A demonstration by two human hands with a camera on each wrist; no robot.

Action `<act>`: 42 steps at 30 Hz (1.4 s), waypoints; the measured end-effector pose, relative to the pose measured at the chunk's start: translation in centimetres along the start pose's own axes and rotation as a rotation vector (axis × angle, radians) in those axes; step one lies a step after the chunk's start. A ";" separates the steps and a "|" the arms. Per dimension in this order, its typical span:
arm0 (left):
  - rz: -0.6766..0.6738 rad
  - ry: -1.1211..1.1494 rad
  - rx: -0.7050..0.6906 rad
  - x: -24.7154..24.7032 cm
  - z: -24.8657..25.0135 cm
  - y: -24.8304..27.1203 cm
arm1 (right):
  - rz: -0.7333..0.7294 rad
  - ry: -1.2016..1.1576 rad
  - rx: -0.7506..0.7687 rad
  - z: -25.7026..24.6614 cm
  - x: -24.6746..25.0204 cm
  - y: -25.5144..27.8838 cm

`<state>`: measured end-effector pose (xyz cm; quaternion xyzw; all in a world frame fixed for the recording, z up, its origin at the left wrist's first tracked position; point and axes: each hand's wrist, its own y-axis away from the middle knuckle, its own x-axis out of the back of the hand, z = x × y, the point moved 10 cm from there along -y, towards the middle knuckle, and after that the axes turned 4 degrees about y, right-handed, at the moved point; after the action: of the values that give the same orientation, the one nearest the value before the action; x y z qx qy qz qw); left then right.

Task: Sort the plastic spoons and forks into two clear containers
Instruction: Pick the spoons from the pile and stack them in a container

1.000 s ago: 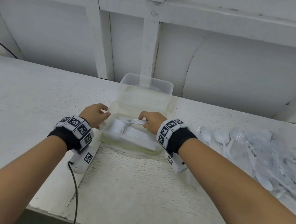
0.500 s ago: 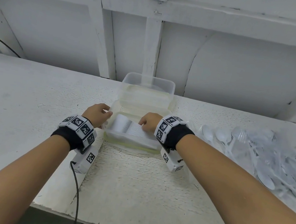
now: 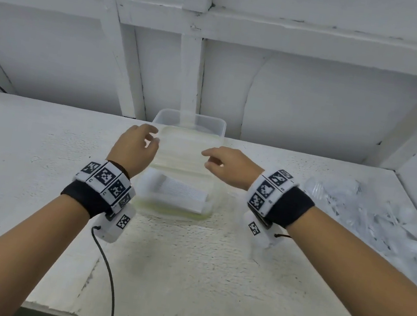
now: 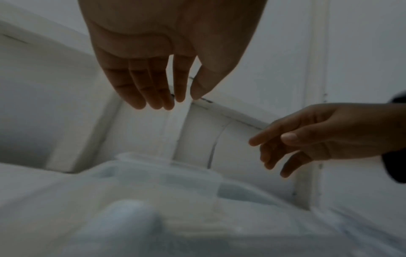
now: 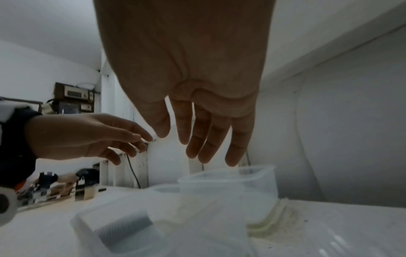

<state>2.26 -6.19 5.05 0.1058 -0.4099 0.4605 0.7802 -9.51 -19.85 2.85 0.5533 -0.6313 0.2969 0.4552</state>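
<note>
Above the containers: we have both hands in the air, nothing in either.
Left hand (image 3: 134, 148): our fingers hang loose and slightly spread, empty, at the left edge of the far container (image 3: 188, 138).
Right hand (image 3: 229, 167): also relaxed and empty, fingers pointing left over the far container's right side.
Key relation: the pile of spoons and forks (image 3: 371, 220) lies on the tabletop (image 3: 184, 276) well off to our right, so we judge the right hand the nearer one for the next pick; it has to travel right and a little back toward us. The pieces lie tangled at many angles, so we cannot name one long axis.
Near container (image 3: 177, 199): clear, set just in front of the far one, their walls about touching; it holds a neat white stack lying left to right, the ribbed end at the left looking like fork tines.
Far container: clear, against the back wall; we see no cutlery in it, though its haze hides detail.
Progress: we judge the sorting only partly done, most pieces unsorted.
</note>
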 end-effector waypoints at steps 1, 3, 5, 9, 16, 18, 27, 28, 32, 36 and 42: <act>-0.013 0.035 -0.059 -0.6 2.3 0.4 | 0.030 -0.017 -0.017 1.0 1.0 1.4; -0.073 0.089 -0.169 -2.5 7.0 1.2 | 0.081 -0.050 -0.076 3.7 2.6 4.1; -0.163 0.122 -0.254 -5.5 11.2 1.9 | 0.121 -0.085 -0.163 7.1 3.7 6.8; -0.371 0.111 -0.321 -13.5 17.0 2.2 | 0.207 -0.154 -0.356 14.6 4.6 11.9; -0.675 -0.156 -0.230 -25.3 20.4 1.6 | 0.238 -0.204 -0.529 21.2 3.2 17.6; -0.698 -0.287 -0.266 -26.9 20.9 1.3 | 0.231 -0.224 -0.549 22.2 2.6 18.2; -0.899 -0.919 -0.429 -27.5 19.4 2.7 | 0.253 -0.315 -0.547 23.9 1.1 18.8; -0.902 -0.893 -0.373 -27.5 18.6 2.0 | 0.252 -0.308 -0.538 23.7 1.2 18.6; -0.894 -0.578 -0.216 -28.7 16.5 -1.3 | 0.245 -0.274 -0.495 22.8 1.9 16.6; -0.818 -0.445 -0.184 -25.3 17.2 -1.2 | 0.174 -0.140 -0.474 22.2 2.0 12.9; -0.680 -0.230 -0.166 -22.4 16.3 -2.6 | -0.089 0.193 -0.573 22.9 -1.2 8.6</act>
<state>-9.80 -30.62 -0.45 0.2233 -0.4722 0.1255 0.8434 -23.52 -37.59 -6.49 0.3988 -0.6183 0.1377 0.6631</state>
